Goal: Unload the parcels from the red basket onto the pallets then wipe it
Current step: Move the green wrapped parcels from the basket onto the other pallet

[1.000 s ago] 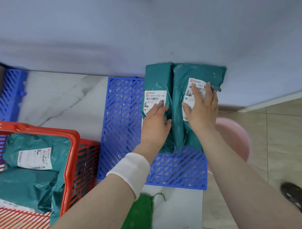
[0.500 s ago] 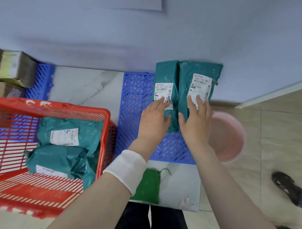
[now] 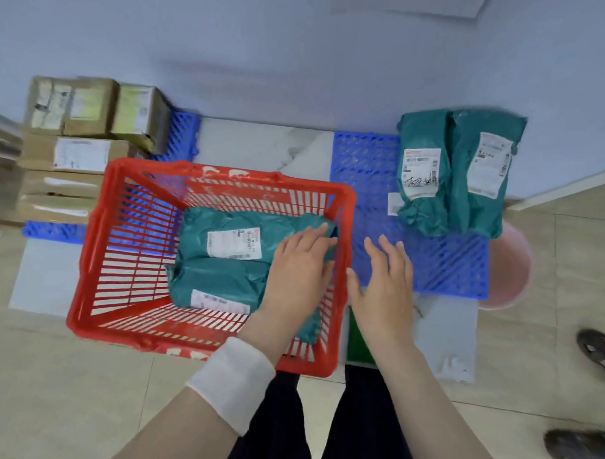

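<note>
Two teal parcels [image 3: 231, 261] lie in the red basket [image 3: 121, 257], one overlapping the other, pushed toward its right wall. Two more parcels [image 3: 457, 176] already stand side by side on the blue pallet [image 3: 365, 169], leaning on the wall.

The left hand [image 3: 292, 273] is inside the basket, palm down on the upper parcel's right end, fingers [image 3: 314, 236] loosely spread and starting to curl over the edge; it looks to be touching the bag, though motion blur makes it hard to say whether it has a grip. The right hand [image 3: 385, 287] hovers just outside the basket over the pallet, fingers open, holding nothing.

The parcels are soft plastic mailers, crinkled and pillowy, with white paper labels. They should be light and floppy, likely to sag if lifted by one corner, and the film may be a little slick. A hand at each end, pinching the slack or scooping underneath, would hold best. The basket is rigid slatted plastic, as is the lattice pallet.
</note>
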Demonstrator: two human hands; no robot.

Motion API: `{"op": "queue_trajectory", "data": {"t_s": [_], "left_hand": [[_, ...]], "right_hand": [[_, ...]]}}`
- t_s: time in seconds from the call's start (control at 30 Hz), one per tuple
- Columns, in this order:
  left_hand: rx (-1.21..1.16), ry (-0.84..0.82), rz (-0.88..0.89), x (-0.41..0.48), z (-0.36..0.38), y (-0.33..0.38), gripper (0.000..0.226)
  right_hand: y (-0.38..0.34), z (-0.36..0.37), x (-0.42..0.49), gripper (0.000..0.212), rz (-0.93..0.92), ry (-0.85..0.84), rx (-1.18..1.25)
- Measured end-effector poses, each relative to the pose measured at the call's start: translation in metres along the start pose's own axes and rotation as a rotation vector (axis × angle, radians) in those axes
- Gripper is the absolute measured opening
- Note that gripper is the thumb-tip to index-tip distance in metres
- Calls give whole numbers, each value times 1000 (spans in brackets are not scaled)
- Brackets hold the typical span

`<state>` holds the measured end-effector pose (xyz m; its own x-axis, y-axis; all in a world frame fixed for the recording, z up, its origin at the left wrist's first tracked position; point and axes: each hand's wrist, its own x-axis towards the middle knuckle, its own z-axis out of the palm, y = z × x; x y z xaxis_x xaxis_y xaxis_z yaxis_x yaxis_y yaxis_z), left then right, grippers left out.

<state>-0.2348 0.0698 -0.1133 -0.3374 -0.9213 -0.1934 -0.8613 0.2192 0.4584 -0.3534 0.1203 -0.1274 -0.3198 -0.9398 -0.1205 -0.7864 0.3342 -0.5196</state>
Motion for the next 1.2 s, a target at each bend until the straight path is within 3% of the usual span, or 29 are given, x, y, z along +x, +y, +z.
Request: {"op": "queue_trajectory", "data": {"t_s": [0.27, 0.4, 0.73, 0.9, 1.0, 1.2], "left_hand": [[84, -146, -36, -34, -33, -83, 41], [104, -257, 5, -42, -26, -95, 43], [56, -458, 29, -30, -24, -166, 42], [40, -468, 71, -15, -29, -204, 43], [15, -488, 46, -10, -27, -218, 42], [-87, -539, 0, -13, -32, -215, 41]], "right_hand": [[-68, 36, -43, 52, 124, -145, 23], [-75, 56, -43, 61, 215, -310, 41], [-83, 125, -25, 67, 550, -301, -137], [-84, 156, -7, 50, 723, -223, -221], [-85, 159, 0, 25, 667, -262, -280], [-105, 136, -6, 21, 592, -120, -217]]}}
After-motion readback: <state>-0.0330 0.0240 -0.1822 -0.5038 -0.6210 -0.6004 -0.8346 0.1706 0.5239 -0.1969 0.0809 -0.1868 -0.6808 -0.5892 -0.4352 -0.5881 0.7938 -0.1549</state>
